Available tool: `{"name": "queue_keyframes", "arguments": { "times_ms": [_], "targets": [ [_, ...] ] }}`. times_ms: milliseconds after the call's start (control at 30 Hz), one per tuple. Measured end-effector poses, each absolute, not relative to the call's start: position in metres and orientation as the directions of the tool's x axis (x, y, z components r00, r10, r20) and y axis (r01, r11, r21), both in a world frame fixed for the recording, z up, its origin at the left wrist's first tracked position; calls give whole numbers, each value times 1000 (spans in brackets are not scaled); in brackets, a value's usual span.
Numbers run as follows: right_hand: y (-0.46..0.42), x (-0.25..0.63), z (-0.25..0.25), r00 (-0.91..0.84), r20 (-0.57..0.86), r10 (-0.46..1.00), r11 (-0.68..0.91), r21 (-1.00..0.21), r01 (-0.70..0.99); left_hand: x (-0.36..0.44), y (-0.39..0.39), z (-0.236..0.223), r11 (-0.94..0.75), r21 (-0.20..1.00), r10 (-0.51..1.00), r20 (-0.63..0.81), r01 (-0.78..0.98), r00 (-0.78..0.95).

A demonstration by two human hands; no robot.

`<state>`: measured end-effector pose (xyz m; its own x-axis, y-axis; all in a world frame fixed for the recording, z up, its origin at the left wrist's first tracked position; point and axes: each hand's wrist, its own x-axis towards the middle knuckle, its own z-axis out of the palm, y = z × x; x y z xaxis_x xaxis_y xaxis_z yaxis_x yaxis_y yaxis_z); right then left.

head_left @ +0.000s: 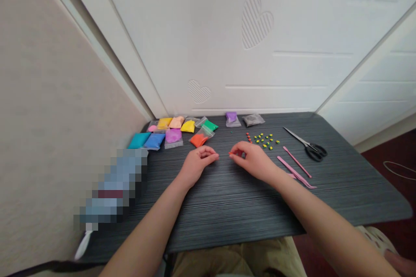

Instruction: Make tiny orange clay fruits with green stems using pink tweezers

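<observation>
My right hand [251, 159] pinches a tiny orange piece of clay [230, 153] between thumb and fingertips, just above the dark table. Facing it across a small gap is my left hand [198, 164], its fingers curled and the thumb tip close to them; whether anything sits between them I cannot make out. Beyond my right hand lie a short row of small orange-red pieces [248, 137] and several small yellow-and-green pieces [266, 141]. An open zip bag of orange clay [199, 139] rests just past my left hand.
Several clay bags, among them a green one [209, 125] and a blue one [154, 140], line the back left. A purple bag [231, 117] and a grey bag [253, 120] are at the back. Black-handled scissors [308, 146], pink tweezers [295, 172] and a pink stick [297, 162] lie right.
</observation>
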<state>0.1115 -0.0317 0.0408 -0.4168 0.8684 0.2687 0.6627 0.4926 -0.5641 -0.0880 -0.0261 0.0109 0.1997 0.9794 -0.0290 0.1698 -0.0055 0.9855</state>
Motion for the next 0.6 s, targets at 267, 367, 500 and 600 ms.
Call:
{"name": "queue_keyframes", "arguments": {
  "times_ms": [267, 367, 500, 600],
  "targets": [
    [-22, 119, 28, -284, 350, 893, 450, -668, 592, -64, -23, 44, -40, 943, 941, -75, 329, 330],
    [-22, 126, 26, -252, 377, 891, 449, -657, 606, -49, -20, 47, -73, 935, 927, -65, 347, 370],
    [-19, 132, 25, -203, 408, 890, 440, -652, 617, -37, -16, 43, -5, 965, 922, -97, 261, 375],
    [-17, 135, 26, -168, 418, 893, 428, -668, 609, -35, -14, 40, 102, 987, 914, -142, 124, 381]
  ]
}}
